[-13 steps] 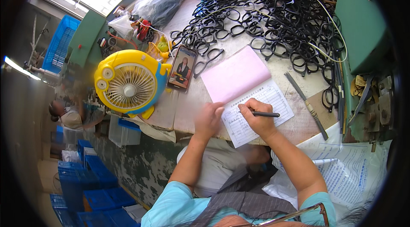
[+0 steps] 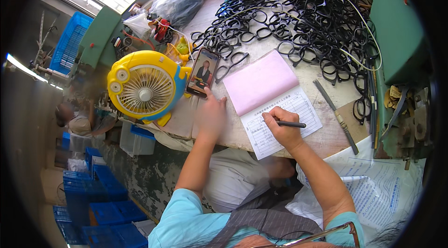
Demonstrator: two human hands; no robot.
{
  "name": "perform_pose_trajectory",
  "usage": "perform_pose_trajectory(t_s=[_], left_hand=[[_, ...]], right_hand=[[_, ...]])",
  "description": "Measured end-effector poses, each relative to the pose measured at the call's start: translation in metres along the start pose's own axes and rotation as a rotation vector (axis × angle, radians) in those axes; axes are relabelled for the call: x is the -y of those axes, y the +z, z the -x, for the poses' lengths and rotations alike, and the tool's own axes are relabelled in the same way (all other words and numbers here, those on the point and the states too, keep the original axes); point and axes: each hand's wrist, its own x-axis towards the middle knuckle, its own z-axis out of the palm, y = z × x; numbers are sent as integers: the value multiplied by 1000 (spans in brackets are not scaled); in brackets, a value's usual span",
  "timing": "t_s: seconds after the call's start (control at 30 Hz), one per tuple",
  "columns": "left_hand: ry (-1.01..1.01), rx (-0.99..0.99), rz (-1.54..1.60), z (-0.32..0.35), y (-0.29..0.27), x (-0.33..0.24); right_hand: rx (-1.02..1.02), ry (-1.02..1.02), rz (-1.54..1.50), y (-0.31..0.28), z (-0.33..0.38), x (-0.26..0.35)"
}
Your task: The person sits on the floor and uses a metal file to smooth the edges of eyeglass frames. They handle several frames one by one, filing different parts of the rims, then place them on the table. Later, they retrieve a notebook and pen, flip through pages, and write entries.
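Observation:
My right hand (image 2: 285, 127) grips a dark pen (image 2: 297, 124) over the ruled form page of a notepad (image 2: 305, 110). Handwriting fills part of the rows. The pad's pink sheet (image 2: 261, 82) is folded back on the far side. My left hand (image 2: 211, 113) is partly blurred and holds nothing, its index finger stretched toward the lower end of a smartphone (image 2: 201, 72). The fingertip is at the phone's bottom edge; whether it touches the screen I cannot tell. A picture of a seated person shows on the phone, which leans beside a yellow and blue fan (image 2: 144, 92).
Many black eyeglass frames (image 2: 317, 29) are heaped at the back right of the table, with a white cable across them. A metal rod-like tool (image 2: 336, 117) lies right of the pad. Green machinery (image 2: 399, 38) bounds the right. Far left, a person (image 2: 79, 120) sits near blue crates (image 2: 112, 217).
My left hand has moved left from the pad's edge to the phone, index finger now extended. The right hand with the pen stays almost where it was.

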Motion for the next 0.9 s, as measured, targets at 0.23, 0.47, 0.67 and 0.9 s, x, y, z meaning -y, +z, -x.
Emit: perform_pose_trajectory(t_s=[0.23,0.47,0.67,0.9], left_hand=[[36,89,-59,-52,-5,-21],[162,-15,120,0,-13,-14],[409,-340,465,52,-2,-9],[742,-307,789,66,8,-11]], right_hand=[[-14,14,-27,-1,-1,-3],[-13,24,-32,-3,-2,-1],[-12,37,-23,-3,-2,-2],[-4,112,-29,-4,-1,1]])
